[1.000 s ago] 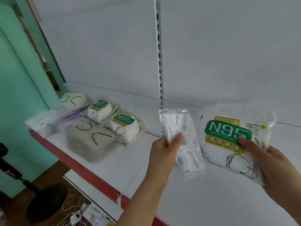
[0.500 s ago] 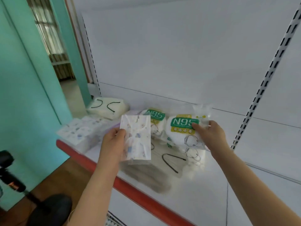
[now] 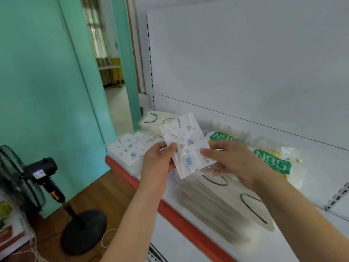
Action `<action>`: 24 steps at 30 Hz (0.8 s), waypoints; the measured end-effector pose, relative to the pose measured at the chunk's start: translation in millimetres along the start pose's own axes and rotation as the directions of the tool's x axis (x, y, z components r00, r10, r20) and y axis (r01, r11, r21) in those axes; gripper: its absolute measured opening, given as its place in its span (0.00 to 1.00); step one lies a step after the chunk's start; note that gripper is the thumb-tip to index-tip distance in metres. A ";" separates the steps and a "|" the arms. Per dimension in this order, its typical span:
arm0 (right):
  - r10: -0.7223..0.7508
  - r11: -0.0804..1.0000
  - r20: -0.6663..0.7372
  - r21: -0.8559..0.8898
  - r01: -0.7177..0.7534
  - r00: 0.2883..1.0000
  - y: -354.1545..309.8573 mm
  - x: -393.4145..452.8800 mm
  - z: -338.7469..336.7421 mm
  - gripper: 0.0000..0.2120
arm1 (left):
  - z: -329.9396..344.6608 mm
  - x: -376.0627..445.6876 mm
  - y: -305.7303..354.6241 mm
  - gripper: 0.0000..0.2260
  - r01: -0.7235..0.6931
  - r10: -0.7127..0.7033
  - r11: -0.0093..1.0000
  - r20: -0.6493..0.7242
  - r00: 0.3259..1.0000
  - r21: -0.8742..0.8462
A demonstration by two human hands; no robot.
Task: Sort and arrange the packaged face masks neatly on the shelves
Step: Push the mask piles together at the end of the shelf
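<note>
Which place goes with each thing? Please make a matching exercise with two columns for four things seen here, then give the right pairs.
Things:
1. patterned mask pack
2. grey mask stack
3. N95 pack
4. standing fan

Places:
A. on the floor, left of the shelf
B. held in both hands, above the shelf
C. lying near the shelf's front edge, under the right arm
D. lying on the shelf beyond the right hand

Pairs: 1-B, 2-C, 3-D, 4-A

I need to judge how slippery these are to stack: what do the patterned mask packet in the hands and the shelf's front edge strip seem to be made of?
Patterned mask packet: seemingly thin clear plastic film, glossy, with glints and creases over soft printed fabric. Front edge strip: smooth red-orange, probably plastic or painted metal; blur leaves it open.
</note>
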State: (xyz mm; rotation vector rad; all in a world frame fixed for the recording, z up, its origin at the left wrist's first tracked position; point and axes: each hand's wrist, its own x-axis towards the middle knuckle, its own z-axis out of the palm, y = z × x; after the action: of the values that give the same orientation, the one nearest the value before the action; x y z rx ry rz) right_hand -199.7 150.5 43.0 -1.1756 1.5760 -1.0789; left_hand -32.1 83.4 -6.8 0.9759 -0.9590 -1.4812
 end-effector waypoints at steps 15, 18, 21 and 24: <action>-0.186 0.550 0.050 -0.823 0.146 0.981 -7.4 233.5 106.6 0.10 | -105.0 171.9 5.9 0.11 -0.430 0.433 0.004 0.386 0.815 0.903; -0.294 0.144 0.123 -0.975 0.171 0.948 -0.2 232.5 121.8 0.13 | -106.2 194.6 -1.1 0.14 -0.379 0.129 -0.176 0.402 0.906 0.909; -0.253 -0.019 0.325 -0.943 0.332 0.911 5.3 231.8 132.1 0.11 | -102.1 199.9 2.5 0.17 -0.376 0.023 -0.216 0.389 0.921 0.901; -0.086 0.136 0.441 -0.883 0.449 0.893 11.5 226.6 130.6 0.13 | -103.8 198.3 10.5 0.17 -0.369 -0.015 -0.167 0.372 0.928 0.914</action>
State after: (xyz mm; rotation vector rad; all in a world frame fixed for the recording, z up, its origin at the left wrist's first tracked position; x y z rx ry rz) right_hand -117.1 -86.3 -32.3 -2.4592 1.8258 0.2111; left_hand 49.7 -121.0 -48.1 1.5797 -2.5546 -0.2065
